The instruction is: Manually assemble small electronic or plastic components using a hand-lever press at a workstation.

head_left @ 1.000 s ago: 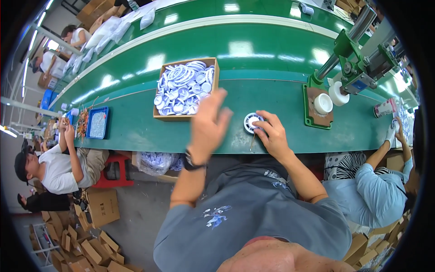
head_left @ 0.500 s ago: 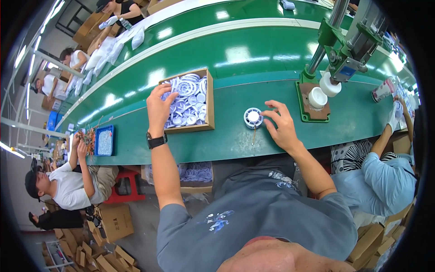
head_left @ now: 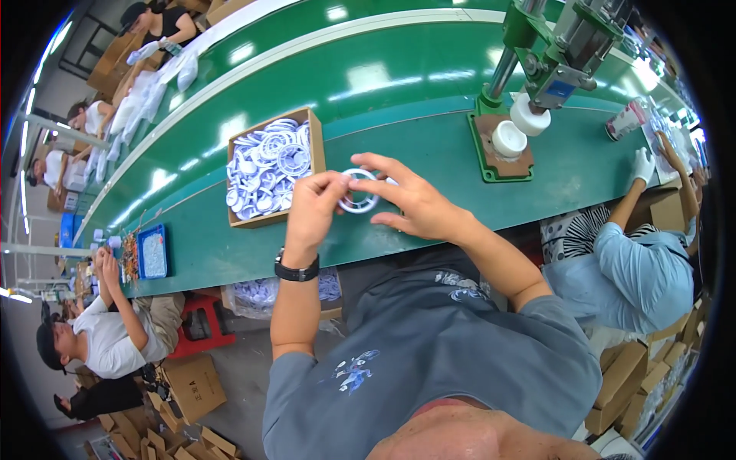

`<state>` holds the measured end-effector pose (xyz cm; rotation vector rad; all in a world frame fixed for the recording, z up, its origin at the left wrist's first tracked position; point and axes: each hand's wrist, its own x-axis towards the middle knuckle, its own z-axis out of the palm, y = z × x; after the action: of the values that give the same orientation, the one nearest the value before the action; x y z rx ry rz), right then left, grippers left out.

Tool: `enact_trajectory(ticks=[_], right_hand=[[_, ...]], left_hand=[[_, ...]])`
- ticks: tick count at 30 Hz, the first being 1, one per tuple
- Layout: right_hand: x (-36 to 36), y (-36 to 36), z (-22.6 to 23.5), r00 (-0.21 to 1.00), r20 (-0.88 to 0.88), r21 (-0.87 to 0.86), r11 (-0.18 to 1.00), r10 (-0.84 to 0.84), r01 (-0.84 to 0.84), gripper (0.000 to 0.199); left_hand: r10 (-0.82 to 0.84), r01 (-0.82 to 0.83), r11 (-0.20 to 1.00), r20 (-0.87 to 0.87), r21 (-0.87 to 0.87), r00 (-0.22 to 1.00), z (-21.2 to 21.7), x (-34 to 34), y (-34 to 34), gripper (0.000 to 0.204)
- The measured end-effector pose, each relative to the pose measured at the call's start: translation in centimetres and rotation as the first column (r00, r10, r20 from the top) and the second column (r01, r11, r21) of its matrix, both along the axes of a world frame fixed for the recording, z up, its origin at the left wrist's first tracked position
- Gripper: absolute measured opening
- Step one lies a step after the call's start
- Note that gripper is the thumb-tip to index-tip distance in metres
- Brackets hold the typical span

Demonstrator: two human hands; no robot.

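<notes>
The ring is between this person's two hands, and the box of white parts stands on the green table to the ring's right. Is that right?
Not quite: in the head view, the box of white parts stands to the left of the ring, on the green table. The ring is indeed between the person's two hands.

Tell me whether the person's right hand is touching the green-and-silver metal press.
No, the right hand is at the round white plastic ring, well left of the press.
</notes>
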<state>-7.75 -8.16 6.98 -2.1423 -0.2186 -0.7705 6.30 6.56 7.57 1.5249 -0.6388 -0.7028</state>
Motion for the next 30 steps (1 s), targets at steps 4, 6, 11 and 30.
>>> enact_trajectory(ticks=[4, 6, 11, 30], right_hand=[[-0.7, -1.5, -0.6, 0.995, -0.077, -0.007, 0.998, 0.055, -0.056, 0.055], [-1.5, -2.1, -1.4, 0.991, -0.12, 0.017, 0.998, 0.057, -0.055, 0.056], [-2.1, -2.6, -4.6, 0.954, -0.19, 0.147, 0.954, -0.233, 0.262, 0.056], [-1.1, -1.3, -6.1, 0.949, -0.228, 0.259, 0.926, -0.219, 0.276, 0.062]], left_hand=[[-0.122, 0.122, 0.993, -0.022, 0.001, 0.992, -1.8, -1.0, -1.3, 0.021], [-0.191, 0.185, 0.979, 0.072, 0.085, 0.979, -2.7, -1.1, -1.6, 0.025], [0.066, -0.026, 0.997, 0.61, -0.074, 0.789, -6.7, -3.5, -2.8, 0.058], [-0.085, 0.083, 0.996, 0.486, 0.024, 0.87, -7.9, -4.6, -3.8, 0.092]])
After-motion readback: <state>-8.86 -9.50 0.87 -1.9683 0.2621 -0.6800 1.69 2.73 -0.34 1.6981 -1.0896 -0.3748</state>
